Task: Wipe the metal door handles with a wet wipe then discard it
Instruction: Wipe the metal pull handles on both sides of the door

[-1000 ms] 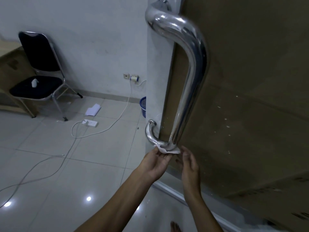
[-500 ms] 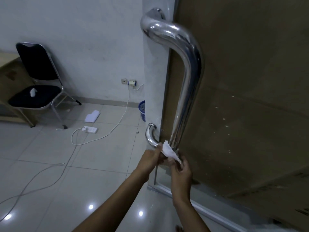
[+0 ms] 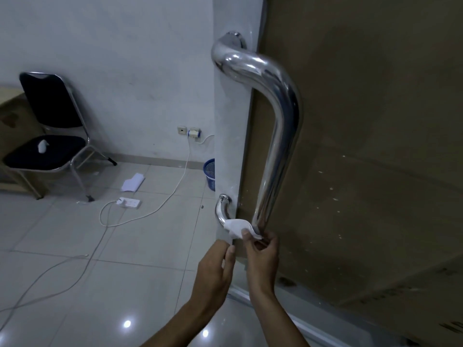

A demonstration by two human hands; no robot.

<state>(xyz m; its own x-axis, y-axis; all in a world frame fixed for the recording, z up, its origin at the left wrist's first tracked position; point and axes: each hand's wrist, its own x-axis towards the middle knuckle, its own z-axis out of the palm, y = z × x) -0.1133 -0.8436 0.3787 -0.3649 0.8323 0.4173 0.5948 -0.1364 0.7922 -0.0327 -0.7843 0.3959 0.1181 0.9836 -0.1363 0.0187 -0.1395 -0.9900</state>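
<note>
Now that the wipe has passed from your left hand to your right, the job at the bottom of the pull handle rests on one hand alone. Start with the big picture: the door [image 3: 363, 171], its glass backed with brown cardboard, fills the right of the scene, and the polished steel pull handle [image 3: 278, 136] runs down its left edge from the upper mount to the lower bend. A second ago your head was closer and lower; you have since drawn back, so the whole handle shows. Far left stands a black chair [image 3: 47, 136]. Nearer the door, half hidden by its edge, sits a blue wastebasket [image 3: 210, 174], likely where the wipe should end. A power strip [image 3: 130, 202] and its cable lie on the tiles between them.

Your right hand [image 3: 261, 256] pinches the wet wipe [image 3: 238, 227] with curled fingers and holds it against the lower bend, where the bar turns toward the door. Your left hand [image 3: 215, 266], which cupped the wipe under that bend a second ago, has let go and dropped just below it, fingers loosely extended and holding nothing.

In my judgement the lower bend is nearly finished. The short return to the lower mount may need a pass, and any handle on the door's other face cannot be seen from here.
</note>
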